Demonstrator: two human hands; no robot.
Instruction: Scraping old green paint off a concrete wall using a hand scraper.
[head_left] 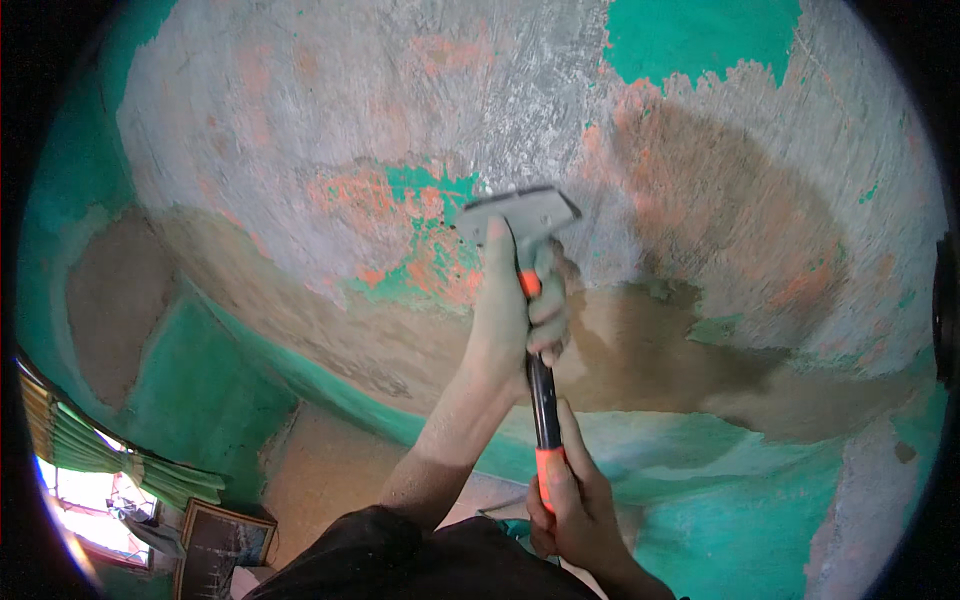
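Note:
Both of my hands grip one long-handled scraper, which has a wide grey head and a black shaft with orange parts. My left hand is closed around the shaft just below the head, its thumb laid up along the head. Lower down, my right hand wraps the orange end of the handle. The scraper's blade lies at or close to the wall, beside a patch of green and orange paint remnants. Whether the edge touches the surface I cannot tell.
More green paint stays on the wall at the upper right. Bare brown plaster runs along the wall's lower part. At the lower left are a bright window, a green curtain and a framed picture.

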